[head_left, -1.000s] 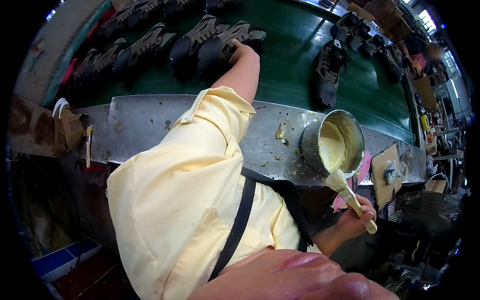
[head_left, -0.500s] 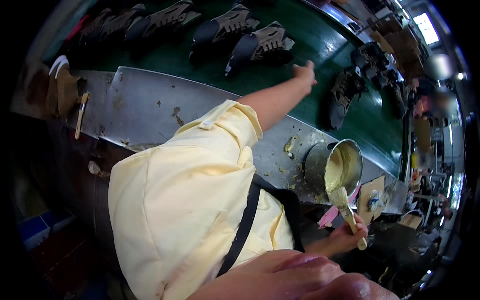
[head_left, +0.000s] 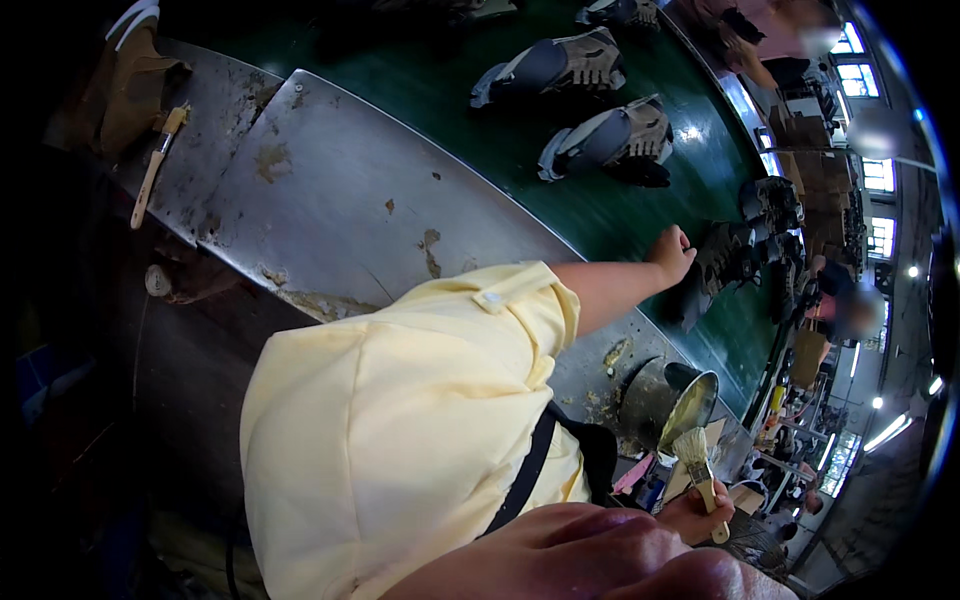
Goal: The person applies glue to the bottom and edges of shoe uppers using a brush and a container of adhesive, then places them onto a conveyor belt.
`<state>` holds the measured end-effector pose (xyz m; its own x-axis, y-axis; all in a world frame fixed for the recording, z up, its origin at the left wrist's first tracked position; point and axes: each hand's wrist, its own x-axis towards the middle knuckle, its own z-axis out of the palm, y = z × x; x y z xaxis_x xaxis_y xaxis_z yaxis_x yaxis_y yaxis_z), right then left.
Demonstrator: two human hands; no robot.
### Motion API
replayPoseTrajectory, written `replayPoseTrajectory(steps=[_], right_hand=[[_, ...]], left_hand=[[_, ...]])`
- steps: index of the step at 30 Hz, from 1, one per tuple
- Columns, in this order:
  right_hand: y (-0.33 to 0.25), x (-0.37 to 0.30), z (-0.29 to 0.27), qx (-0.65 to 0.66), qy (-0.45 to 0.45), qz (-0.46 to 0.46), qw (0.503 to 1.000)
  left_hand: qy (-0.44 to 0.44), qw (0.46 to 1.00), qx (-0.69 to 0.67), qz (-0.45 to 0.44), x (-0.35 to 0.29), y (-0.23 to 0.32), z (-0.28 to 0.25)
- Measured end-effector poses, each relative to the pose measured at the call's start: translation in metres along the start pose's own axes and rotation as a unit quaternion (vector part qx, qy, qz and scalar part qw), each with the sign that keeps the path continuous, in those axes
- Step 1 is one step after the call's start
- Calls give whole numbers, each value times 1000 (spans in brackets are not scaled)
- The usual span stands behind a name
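Observation:
My left hand [head_left: 672,257] reaches out over the green surface with its fingers loosely bent, and nothing shows in it. Just beyond the fingertips stands a dark lace-up shoe [head_left: 712,268]; whether they touch it I cannot tell. Low in the view, my right hand [head_left: 692,514] grips the pale wooden handle of a paintbrush [head_left: 697,462], bristles up, coated with something cream. Beside the bristles a metal pot [head_left: 646,400] leans on its side a little, with yellowish paste on its inner wall.
Grey-and-black shoes [head_left: 578,68] stand along the green belt [head_left: 520,150]. On the metal ledge [head_left: 340,170], stained with dried paste, rest a second brush [head_left: 158,168] and a brown piece [head_left: 130,85]. Across the belt is another person's arm [head_left: 750,58].
The view has turned, so the shoes and ledge sit differently. My left hand has drawn close to the dark shoe, its fingers more bent. My right hand still holds the paintbrush.

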<state>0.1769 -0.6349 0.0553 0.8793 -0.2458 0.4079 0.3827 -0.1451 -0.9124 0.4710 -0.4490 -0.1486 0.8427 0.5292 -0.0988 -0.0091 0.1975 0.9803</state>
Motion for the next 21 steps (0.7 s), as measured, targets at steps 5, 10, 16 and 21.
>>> replayPoseTrajectory(steps=[5,10,16,21], right_hand=[[-10,-9,33,-21,-41,-4,999],[-18,-5,55,-26,-86,-24,996],[-16,-14,43,-42,-66,-43,996],[-20,-15,42,-33,-70,-55,995]], left_hand=[[-13,996,-48,-81,-5,23,-14],[124,974,-125,-140,20,10,-11],[314,929,-136,-141,46,3,-11],[381,873,-294,-74,82,22,-54]])
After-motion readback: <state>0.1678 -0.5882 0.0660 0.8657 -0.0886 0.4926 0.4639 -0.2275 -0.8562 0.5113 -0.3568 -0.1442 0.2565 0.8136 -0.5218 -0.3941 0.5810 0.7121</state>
